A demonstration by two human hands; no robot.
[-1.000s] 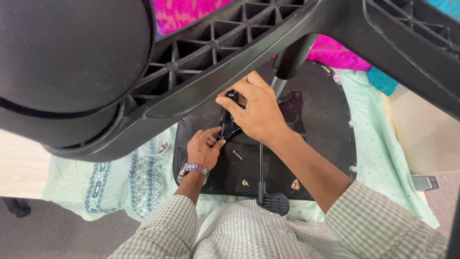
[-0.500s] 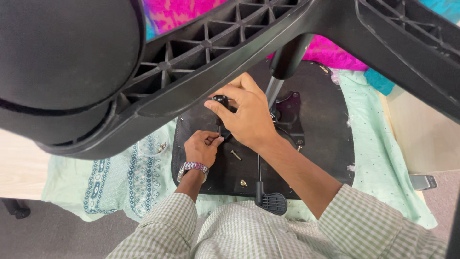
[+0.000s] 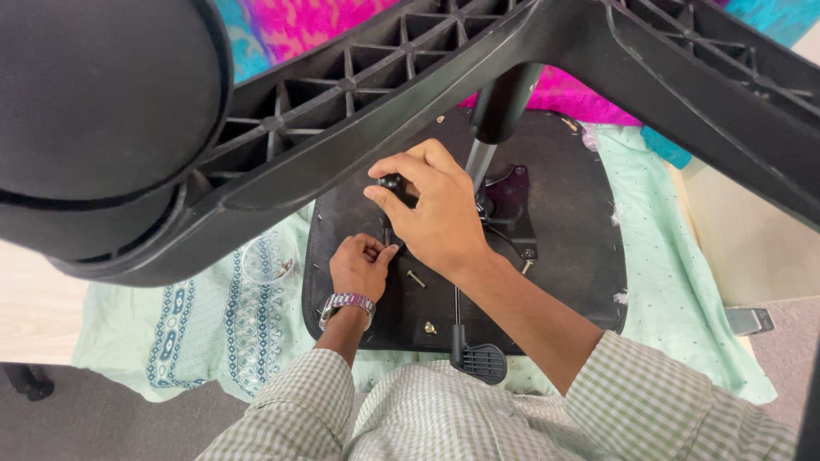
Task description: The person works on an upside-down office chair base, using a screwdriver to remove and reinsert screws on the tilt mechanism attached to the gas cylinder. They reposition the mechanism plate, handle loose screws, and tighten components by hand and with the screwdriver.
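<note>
An upturned black chair seat (image 3: 564,282) lies on a pale green cloth (image 3: 683,282). My right hand (image 3: 440,213) is closed over the black handle of an upright tool (image 3: 395,183) standing on the seat's underside. My left hand (image 3: 360,266), with a metal watch on the wrist, pinches the tool's thin shaft low down, close to the seat. The tool's tip is hidden by my fingers. A metal mechanism plate (image 3: 511,201) and the gas cylinder (image 3: 500,107) sit just right of my right hand.
The chair's black star base (image 3: 359,111) and a large caster (image 3: 94,119) loom across the top of the view. Loose screws (image 3: 416,277) lie on the seat. A lever with a paddle (image 3: 483,360) points toward me. A clear cup (image 3: 269,256) rests on the cloth.
My right hand has shifted a little up and left on the tool's handle, its wrist turning. My left hand stays pinched at the shaft.
</note>
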